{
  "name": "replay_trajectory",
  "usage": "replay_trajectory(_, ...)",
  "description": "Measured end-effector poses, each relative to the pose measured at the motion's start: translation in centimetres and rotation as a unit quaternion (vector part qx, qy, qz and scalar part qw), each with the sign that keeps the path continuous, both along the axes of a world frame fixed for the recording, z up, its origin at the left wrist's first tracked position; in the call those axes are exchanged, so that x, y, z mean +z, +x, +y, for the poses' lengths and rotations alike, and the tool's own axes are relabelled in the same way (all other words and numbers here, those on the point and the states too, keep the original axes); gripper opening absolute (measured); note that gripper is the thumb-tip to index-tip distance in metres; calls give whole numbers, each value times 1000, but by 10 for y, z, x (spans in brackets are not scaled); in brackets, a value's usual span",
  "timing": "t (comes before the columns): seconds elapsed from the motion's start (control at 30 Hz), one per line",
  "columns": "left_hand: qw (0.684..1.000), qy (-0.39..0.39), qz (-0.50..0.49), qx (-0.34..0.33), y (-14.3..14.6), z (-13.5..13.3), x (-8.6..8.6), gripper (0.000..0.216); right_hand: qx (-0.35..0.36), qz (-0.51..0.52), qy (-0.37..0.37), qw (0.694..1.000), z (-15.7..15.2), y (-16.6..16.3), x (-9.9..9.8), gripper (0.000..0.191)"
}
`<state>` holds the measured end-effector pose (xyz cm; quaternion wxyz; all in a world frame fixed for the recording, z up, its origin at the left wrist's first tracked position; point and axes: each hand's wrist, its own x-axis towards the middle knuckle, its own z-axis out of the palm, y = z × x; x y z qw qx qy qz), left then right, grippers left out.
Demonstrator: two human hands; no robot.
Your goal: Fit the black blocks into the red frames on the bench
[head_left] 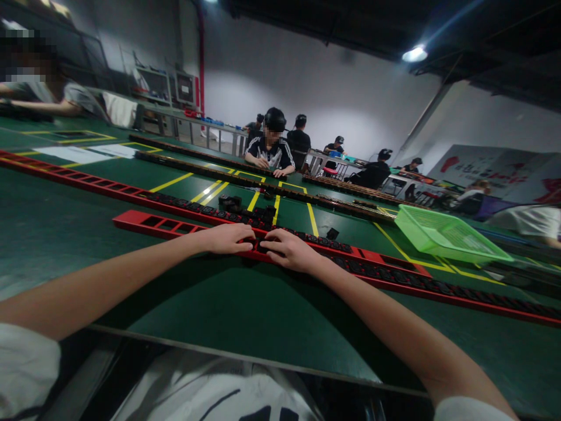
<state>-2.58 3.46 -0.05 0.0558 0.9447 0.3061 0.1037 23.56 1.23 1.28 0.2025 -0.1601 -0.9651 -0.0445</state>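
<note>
On the glossy green bench [210, 316], crossed by yellow lines [312, 219]: a near red strip [368, 271] with black pieces [344, 264] in its slots, directly beneath left hand [232, 238] and right hand [289, 251]. Fingers of both curled close together over the strip; pinching or merely touching, impossible to tell. Just beyond, a second red strip [188, 206]; rightward, a green basket [416, 231]. Across the bench, a seated person [274, 152]; farther back, a pale wall [350, 88], dark ceiling [350, 23], lit lamp [415, 54].

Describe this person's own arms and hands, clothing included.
The left grip and right grip are bare hands, with no gloves visible. The forearms are uncovered too, with no watch or cable showing. Loose, off-white short sleeves end around the elbows; the pale shirt carries dark markings.
</note>
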Motion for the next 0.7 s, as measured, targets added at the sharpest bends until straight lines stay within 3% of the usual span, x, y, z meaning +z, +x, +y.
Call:
replay_trajectory(0.37, 1000, -6, 1, 5, 1, 0, 0, 40, 3, 0, -7, 1000, -1, 0, 1, 31)
replay_trajectory(0.7, 1000, -5, 12, 8, 1, 0, 0, 40, -11, -22, 32, 999, -2, 0, 0, 31)
